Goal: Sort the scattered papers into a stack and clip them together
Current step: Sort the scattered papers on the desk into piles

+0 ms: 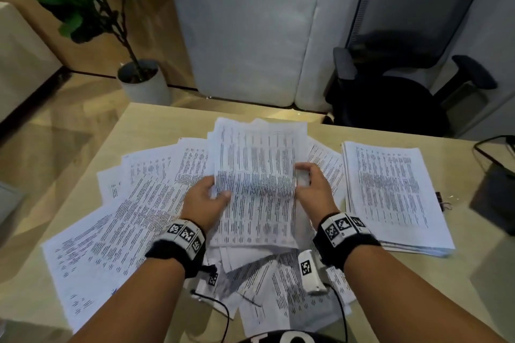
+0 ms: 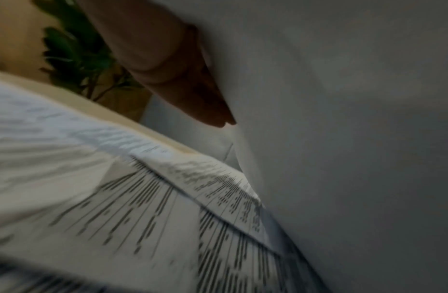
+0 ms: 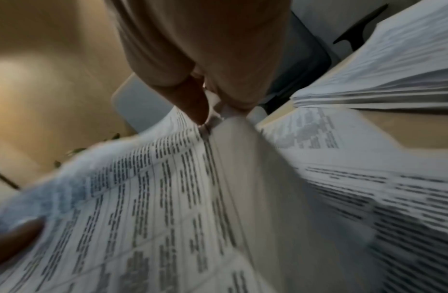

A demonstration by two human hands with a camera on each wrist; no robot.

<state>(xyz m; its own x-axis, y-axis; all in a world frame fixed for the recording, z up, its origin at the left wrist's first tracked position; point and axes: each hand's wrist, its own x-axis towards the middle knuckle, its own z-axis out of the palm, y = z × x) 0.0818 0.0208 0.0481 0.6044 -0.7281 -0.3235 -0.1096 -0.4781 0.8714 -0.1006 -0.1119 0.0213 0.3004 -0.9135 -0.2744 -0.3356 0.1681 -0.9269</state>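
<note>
Papers (image 1: 255, 175) printed with dense rows of text lie fanned over the wooden surface (image 1: 156, 120); the print is too blurred to read. A bundle of them is raised at the middle of the spread, held from both sides. The left hand (image 1: 204, 200) grips the bundle's left edge, thumb on the top sheet and fingers (image 2: 192, 87) flat against the back. The right hand (image 1: 313, 189) pinches the right edge between thumb and fingers (image 3: 195, 103). A sheet in the bundle bulges up between the two grips.

A neat stack (image 1: 395, 195) sits just right of the bundle, apart from the fanned sheets. A binder clip (image 1: 440, 199) lies at the stack's right edge. More loose sheets lie under the wrists, nearer the person than the bundle.

Wristbands (image 1: 185, 235) on both wrists bear black-and-white square code markers.

Beyond the surface, left of the bundle, a white pot (image 1: 145, 83) holds a leafy plant (image 1: 92, 0). A dark chair (image 1: 401, 86) stands beyond the stack.
</note>
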